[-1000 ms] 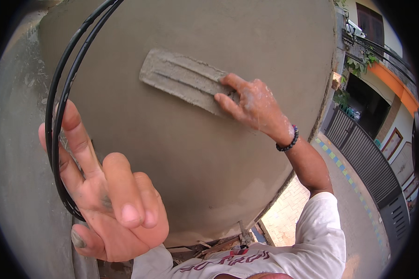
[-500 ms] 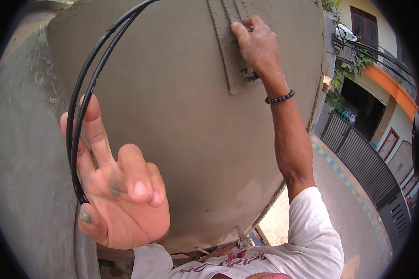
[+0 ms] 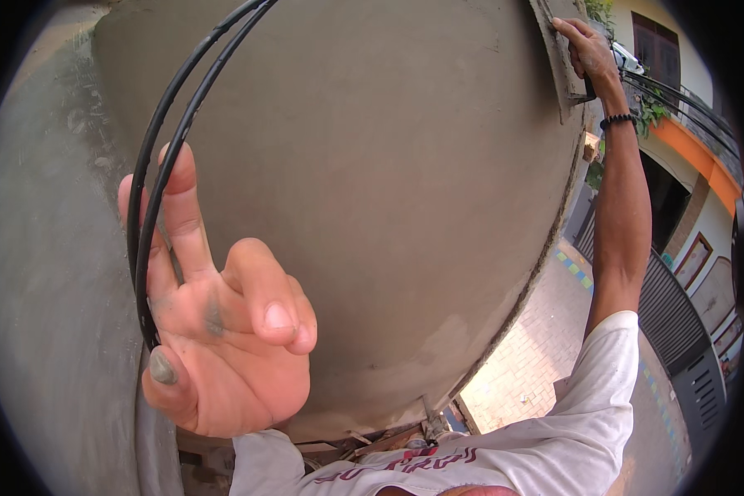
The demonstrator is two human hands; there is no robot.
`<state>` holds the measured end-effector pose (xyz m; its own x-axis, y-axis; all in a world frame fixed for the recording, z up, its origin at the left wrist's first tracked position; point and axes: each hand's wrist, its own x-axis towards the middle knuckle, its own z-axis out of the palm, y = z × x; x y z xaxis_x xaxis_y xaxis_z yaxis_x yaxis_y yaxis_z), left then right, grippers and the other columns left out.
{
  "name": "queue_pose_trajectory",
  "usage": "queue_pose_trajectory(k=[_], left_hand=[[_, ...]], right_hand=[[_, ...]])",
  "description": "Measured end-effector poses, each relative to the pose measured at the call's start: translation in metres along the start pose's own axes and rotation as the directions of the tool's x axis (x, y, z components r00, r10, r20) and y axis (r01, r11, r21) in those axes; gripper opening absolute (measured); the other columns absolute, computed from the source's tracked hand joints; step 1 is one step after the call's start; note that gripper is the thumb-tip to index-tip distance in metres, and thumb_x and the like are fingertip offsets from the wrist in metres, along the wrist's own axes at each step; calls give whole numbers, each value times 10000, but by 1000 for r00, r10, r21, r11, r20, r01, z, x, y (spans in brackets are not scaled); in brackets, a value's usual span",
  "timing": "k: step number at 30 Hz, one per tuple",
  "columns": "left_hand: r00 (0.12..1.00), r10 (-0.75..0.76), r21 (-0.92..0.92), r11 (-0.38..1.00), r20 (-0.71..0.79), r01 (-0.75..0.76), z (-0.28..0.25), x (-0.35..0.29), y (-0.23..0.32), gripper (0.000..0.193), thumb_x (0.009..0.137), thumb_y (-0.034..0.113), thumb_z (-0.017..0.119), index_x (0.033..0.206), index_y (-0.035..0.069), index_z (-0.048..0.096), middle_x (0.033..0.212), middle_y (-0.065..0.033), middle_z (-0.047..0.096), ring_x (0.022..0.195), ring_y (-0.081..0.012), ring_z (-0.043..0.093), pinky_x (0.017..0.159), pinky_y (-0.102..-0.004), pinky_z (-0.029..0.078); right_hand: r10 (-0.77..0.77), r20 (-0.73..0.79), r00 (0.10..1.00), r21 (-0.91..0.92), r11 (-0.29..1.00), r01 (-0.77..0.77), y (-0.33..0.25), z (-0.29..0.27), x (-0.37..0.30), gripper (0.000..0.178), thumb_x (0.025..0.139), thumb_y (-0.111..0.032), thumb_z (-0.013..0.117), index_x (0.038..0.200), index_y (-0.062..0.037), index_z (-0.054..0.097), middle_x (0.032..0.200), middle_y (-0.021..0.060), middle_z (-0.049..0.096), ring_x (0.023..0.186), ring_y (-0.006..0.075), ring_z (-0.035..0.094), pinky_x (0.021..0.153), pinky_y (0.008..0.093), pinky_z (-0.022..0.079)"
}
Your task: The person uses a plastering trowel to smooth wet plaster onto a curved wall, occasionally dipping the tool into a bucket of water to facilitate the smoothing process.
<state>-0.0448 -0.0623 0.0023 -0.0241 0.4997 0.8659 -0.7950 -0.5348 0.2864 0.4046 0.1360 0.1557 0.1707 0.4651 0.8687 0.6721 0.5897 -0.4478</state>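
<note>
Raised at the left, my left hand (image 3: 236,355) shows its palm, with grey smears on the thumb and palm. Two black cables (image 3: 192,112) run across its two stretched fingers and down behind the thumb, held off to the side; the other fingers are bent. My right hand (image 3: 591,54) reaches far up to the right, gripping a plastering trowel (image 3: 560,74). Its long flat blade lies at the right edge of a smooth, wet-looking grey plastered wall (image 3: 364,198). The trowel's upper end is cut off by the picture, and its handle is mostly hidden by my fingers.
Another grey wall (image 3: 50,273) stands close on the left. Past the plastered wall's right edge, paving (image 3: 525,364) lies below, with a dark metal gate (image 3: 678,314) and an orange-trimmed house beyond. Wooden pieces (image 3: 372,442) sit at the wall's foot. Overhead wires (image 3: 678,103) cross at upper right.
My right hand has swept the trowel rightward and slightly up, from the middle of the wall to its right edge. My left hand and the cables have shifted slightly right in the picture.
</note>
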Motion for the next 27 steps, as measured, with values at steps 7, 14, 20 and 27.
queue_pose_trajectory(k=[7, 14, 20, 27], left_hand=[[996, 84, 111, 990, 39, -88, 2, -3, 22, 884, 825, 178, 673, 1487, -46, 131, 1590, -141, 37, 788, -176, 514, 623, -294, 515], [998, 40, 75, 996, 42, -44, 0, -2, 8, 818, 847, 213, 630, 1484, -34, 179, 1587, -143, 77, 834, -202, 503, 686, -312, 488], [999, 33, 2, 999, 32, -33, -2, 0, 13, 810, 874, 284, 602, 1517, 83, 152, 1592, -70, 65, 877, -257, 549, 676, -366, 506], [976, 34, -39, 999, 217, -26, -29, 1, 14, 840, 865, 230, 651, 1498, 1, 149, 1605, -76, 38, 805, -227, 532, 639, -349, 518]], right_hand=[[-230, 316, 920, -6, 970, 244, -79, 174, -202, 415, 847, -368, 667, 992, 17, 622, 629, 200, 513, 569, 297, 543, 581, 362, 439], [-276, 483, 831, 60, 957, 283, -48, 161, -294, 376, 864, -354, 659, 1029, -15, 660, 742, 210, 653, 716, 373, 655, 676, 401, 527], [324, -243, 914, 408, 889, -207, 18, 50, -67, 332, 874, -346, 682, 990, -36, 655, 578, -45, 433, 394, 58, 403, 362, 239, 325], [-24, 28, 999, 81, 996, 22, -93, 129, -54, 428, 855, -409, 652, 1026, -17, 664, 630, 25, 532, 439, 131, 463, 445, 306, 416]])
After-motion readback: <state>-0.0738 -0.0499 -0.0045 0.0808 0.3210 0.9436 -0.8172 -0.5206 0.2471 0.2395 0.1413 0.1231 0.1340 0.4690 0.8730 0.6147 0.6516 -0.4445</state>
